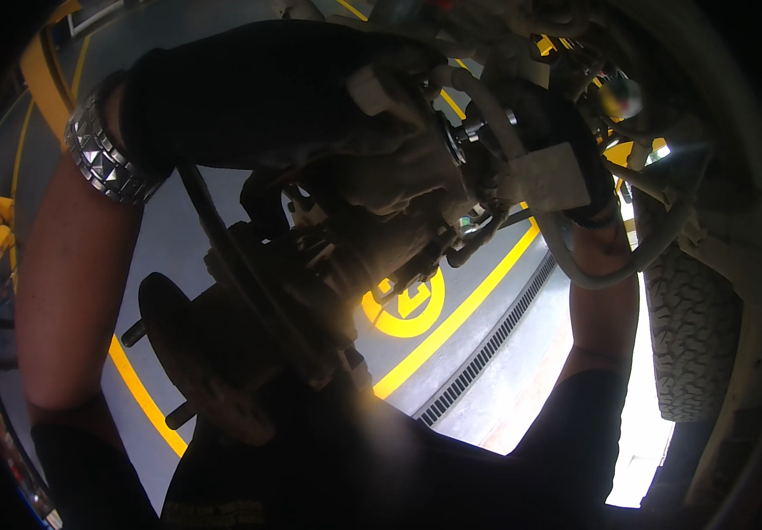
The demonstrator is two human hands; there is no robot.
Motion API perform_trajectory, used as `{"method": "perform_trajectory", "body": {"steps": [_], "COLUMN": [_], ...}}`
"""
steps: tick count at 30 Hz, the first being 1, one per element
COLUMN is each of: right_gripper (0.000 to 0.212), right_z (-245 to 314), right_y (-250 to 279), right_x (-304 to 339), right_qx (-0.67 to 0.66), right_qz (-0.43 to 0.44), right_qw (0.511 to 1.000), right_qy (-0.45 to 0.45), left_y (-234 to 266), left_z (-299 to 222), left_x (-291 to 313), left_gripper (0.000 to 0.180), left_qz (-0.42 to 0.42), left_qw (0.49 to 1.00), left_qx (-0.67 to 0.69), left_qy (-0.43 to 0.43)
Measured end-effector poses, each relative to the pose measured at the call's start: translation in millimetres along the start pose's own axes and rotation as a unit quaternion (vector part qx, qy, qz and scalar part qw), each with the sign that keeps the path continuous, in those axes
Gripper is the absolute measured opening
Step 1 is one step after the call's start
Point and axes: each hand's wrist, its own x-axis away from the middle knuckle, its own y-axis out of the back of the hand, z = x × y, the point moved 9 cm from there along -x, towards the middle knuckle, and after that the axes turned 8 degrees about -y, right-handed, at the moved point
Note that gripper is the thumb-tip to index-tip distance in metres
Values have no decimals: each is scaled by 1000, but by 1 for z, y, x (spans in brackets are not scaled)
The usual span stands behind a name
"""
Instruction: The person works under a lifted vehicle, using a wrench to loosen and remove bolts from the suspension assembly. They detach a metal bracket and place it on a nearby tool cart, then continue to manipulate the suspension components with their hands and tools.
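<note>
My left hand [284, 97], in a dark glove, reaches across the top of the view against the underside parts of a vehicle. Its fingers are lost in shadow behind a metal block, so its grip is hidden. My right hand [566, 119], also dark-gloved, is raised behind a curved hose [566, 261] and a pale square block [550, 177]; its fingers do not show clearly. Between the hands is a shiny metal shaft or bolt [471, 131] beside a thin disc edge. Below my left hand sits a dark cast axle part [390, 177]. A wheel hub [191, 344] with protruding studs lies lower left.
A knobby tyre [694, 340] stands at the right. Yellow metal posts [45, 75] rise at the upper left. Beneath, a grey floor carries yellow lines [451, 336] and a drain grate [487, 349]. A dark bar [222, 230] slants past the hub.
</note>
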Motion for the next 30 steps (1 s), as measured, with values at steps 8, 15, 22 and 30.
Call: {"method": "perform_trajectory", "body": {"steps": [8, 15, 22, 30], "right_gripper": [33, 30, 29, 31], "right_z": [8, 2, 3, -7], "right_y": [2, -1, 9, -15], "right_x": [-4, 6, -1, 8], "right_qx": [40, 136, -41, 160], "right_qz": [27, 31, 23, 18], "right_qw": [999, 989, 996, 985], "right_qy": [-22, 39, -82, 64], "left_y": [-1, -4, -2, 3], "left_z": [-1, -4, -5, 0], "left_x": [-2, -6, -4, -2], "left_gripper": [57, 58, 53, 45], "left_qz": [-1, 21, 24, -2], "left_qw": [996, 998, 994, 998], "left_qx": [-10, -49, -96, -59], "left_qy": [-87, -27, -44, -13]}}
